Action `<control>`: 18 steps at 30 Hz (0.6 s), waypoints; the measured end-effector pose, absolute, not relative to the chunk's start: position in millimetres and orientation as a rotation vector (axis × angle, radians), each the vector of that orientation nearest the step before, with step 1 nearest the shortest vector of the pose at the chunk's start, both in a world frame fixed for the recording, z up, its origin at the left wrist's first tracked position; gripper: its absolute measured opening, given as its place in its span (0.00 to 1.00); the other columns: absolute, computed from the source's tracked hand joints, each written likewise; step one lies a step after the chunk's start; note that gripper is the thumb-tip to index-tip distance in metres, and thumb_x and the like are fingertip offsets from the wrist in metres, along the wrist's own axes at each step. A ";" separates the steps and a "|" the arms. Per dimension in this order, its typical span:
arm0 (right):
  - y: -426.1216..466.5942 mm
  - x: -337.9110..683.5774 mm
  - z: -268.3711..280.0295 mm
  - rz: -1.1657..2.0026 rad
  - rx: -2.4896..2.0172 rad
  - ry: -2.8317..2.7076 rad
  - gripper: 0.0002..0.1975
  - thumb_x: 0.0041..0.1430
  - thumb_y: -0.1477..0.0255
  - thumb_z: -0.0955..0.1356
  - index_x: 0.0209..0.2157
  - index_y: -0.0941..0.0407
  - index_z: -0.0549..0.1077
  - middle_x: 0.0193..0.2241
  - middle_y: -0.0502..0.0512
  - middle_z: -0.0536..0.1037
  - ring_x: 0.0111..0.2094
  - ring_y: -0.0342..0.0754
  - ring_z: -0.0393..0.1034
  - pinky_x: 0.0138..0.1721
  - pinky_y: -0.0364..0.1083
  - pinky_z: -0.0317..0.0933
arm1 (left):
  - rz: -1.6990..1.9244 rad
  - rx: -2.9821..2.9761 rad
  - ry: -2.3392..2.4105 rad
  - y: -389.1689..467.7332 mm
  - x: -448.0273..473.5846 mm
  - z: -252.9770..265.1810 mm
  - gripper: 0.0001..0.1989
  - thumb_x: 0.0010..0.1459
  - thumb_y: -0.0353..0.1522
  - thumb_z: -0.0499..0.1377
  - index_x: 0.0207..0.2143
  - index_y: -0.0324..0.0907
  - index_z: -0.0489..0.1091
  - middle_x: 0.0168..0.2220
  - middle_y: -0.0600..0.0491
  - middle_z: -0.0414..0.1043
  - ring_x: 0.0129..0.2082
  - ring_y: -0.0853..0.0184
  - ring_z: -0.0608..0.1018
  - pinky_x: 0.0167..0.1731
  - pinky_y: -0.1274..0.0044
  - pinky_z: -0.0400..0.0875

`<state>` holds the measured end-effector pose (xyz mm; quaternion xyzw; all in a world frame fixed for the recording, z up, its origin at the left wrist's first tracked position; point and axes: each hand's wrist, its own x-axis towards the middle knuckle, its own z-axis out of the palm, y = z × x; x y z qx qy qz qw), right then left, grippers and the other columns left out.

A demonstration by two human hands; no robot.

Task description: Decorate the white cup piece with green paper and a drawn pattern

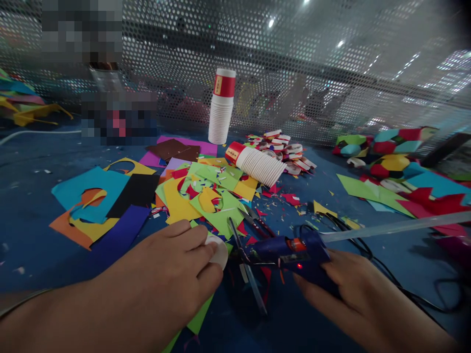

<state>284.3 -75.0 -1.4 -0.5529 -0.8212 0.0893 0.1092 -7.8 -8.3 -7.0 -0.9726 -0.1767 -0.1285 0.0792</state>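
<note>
In my right hand [353,289] is a blue hot glue gun [270,252] with a small red light lit. A long translucent glue stick [401,226] sticks out of its back. The nozzle points left, close to a white round piece [220,252] pinched in the closed fingers of my left hand [172,274]. That piece looks like the end of a paper cup, mostly covered by my fingers. A thin, straight strip [254,287] crosses near the nozzle. Dark-handled scissors [259,221] lie just beyond the gun, and green paper [202,314] shows below my left hand.
A tall stack of paper cups [220,115] stands at the back; another stack [259,164] lies on its side. Cut coloured paper [95,179] and scraps spread across the blue surface [33,196]. Black cable [382,267] runs at right. A perforated metal panel [257,63] rises behind.
</note>
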 end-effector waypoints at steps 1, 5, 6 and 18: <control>-76.0 283.9 -1.4 0.277 -1.647 -2.410 0.13 0.66 0.70 0.62 0.27 0.53 0.72 0.28 0.53 0.80 0.28 0.49 0.77 0.30 0.46 0.70 | -0.381 -2.918 -0.534 -8.5 -8.1 -7.0 0.13 0.68 0.33 0.52 0.45 0.44 0.76 0.43 0.53 0.80 0.40 0.61 0.74 0.43 0.68 0.65; -79.1 281.8 -1.4 0.283 -1.696 -2.376 0.13 0.66 0.71 0.62 0.27 0.52 0.71 0.29 0.52 0.80 0.29 0.49 0.76 0.31 0.47 0.69 | -0.379 -2.941 -0.504 -6.2 -7.7 -8.2 0.14 0.68 0.30 0.50 0.46 0.43 0.76 0.42 0.52 0.80 0.39 0.60 0.75 0.42 0.67 0.66; -79.1 281.1 -1.3 0.278 -1.698 -2.357 0.14 0.67 0.70 0.62 0.27 0.52 0.71 0.28 0.52 0.80 0.28 0.49 0.76 0.30 0.47 0.69 | -0.388 -2.938 -0.491 -5.2 -7.1 -8.8 0.13 0.67 0.31 0.52 0.45 0.42 0.76 0.41 0.52 0.80 0.38 0.60 0.75 0.40 0.67 0.66; -74.1 277.2 -6.6 0.164 -1.690 -2.323 0.16 0.67 0.69 0.63 0.24 0.52 0.73 0.20 0.50 0.77 0.19 0.45 0.71 0.21 0.44 0.63 | -0.337 -2.947 -0.513 -3.5 -6.6 -6.1 0.10 0.68 0.31 0.54 0.45 0.44 0.75 0.42 0.52 0.80 0.39 0.61 0.75 0.41 0.68 0.65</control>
